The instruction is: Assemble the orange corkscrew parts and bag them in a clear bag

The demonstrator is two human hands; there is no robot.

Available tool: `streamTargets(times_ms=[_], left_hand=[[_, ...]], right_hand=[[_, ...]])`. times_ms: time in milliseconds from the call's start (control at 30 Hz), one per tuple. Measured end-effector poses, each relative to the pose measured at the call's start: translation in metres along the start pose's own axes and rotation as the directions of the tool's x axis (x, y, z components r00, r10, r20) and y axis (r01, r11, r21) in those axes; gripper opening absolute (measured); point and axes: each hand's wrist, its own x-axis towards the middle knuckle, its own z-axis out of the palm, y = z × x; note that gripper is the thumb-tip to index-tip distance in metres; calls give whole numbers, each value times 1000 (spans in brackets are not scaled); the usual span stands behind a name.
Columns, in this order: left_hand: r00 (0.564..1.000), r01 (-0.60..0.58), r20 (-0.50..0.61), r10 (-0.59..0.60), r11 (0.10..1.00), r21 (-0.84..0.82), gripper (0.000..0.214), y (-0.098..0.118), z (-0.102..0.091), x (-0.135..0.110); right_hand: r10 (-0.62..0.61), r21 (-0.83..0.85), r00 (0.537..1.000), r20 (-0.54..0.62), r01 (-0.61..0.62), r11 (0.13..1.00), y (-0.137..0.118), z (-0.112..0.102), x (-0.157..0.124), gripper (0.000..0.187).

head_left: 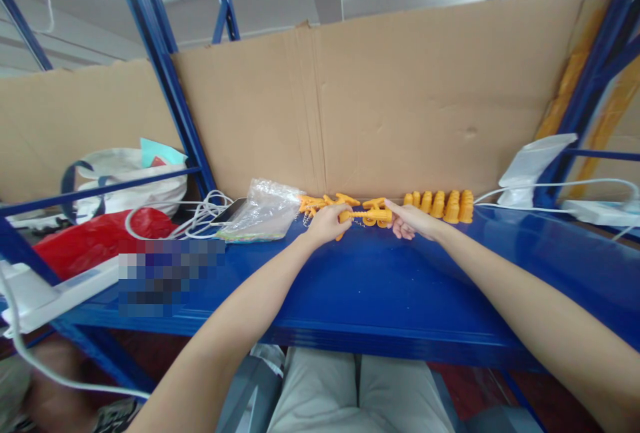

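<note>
An orange plastic part (367, 215) with a rod-like middle spans the gap between my two hands, just above the blue shelf top. Its left end is gripped in the closed fingers of my left hand (327, 225). At the wider right end, the thumb and fingers of my right hand (411, 221) are closed on it. Behind my hands lie more orange plastic pieces (345, 199) and some small chains (359, 223). Several orange ribbed pieces (439, 205) stand in a row to the right of my right hand. My fingers hide parts of the held piece.
A clear plastic bag (270, 209) lies left of the pieces, beside coiled white cables (200, 216). A red bag (95, 239) and a white power strip (75, 296) are farther left. Cardboard (400, 99) walls the back; a white pouch (533, 169) leans at right.
</note>
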Motion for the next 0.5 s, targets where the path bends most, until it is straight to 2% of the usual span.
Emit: streamTargets(times_ms=[133,233,300,400,500], left_hand=[[1000,-4,11,4,1000,-5,25,-1,1,1],[1000,-8,7,8,1000,-12,23,-2,2,1],[1000,-2,-5,2,1000,-21,23,-3,3,1],[1000,-9,-17,9,1000,-24,21,-4,4,1],[999,-31,-31,30,999,-21,21,-4,6,1]], right_hand=[[58,-5,997,46,-57,998,-1,-3,-1,69],[59,30,991,118,-63,998,-1,-8,-4,57],[-2,59,994,109,-4,998,-1,-9,-5,43],[-88,63,995,53,85,994,-2,-8,-6,35],[-63,39,997,37,61,997,-6,-6,-7,34]])
